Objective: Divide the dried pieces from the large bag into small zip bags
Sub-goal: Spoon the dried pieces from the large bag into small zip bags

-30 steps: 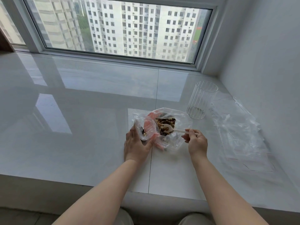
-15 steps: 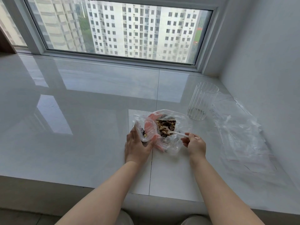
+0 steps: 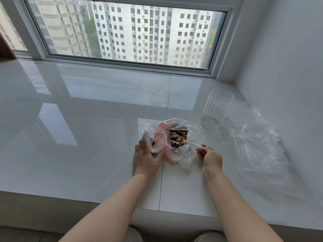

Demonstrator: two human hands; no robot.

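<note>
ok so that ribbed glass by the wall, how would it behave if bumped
The ribbed glass looks tall, narrow and nearly empty, so it would probably tip easily. On the glossy tiled ledge it may slide, then roll. Being glass, it is likely fragile.

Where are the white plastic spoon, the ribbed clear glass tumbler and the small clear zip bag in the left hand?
White plastic spoon (image 3: 194, 144), head view, middle of its handle.
Ribbed clear glass tumbler (image 3: 216, 109), head view, its side wall.
Small clear zip bag (image 3: 158, 138), head view, its bulging front film.
</note>
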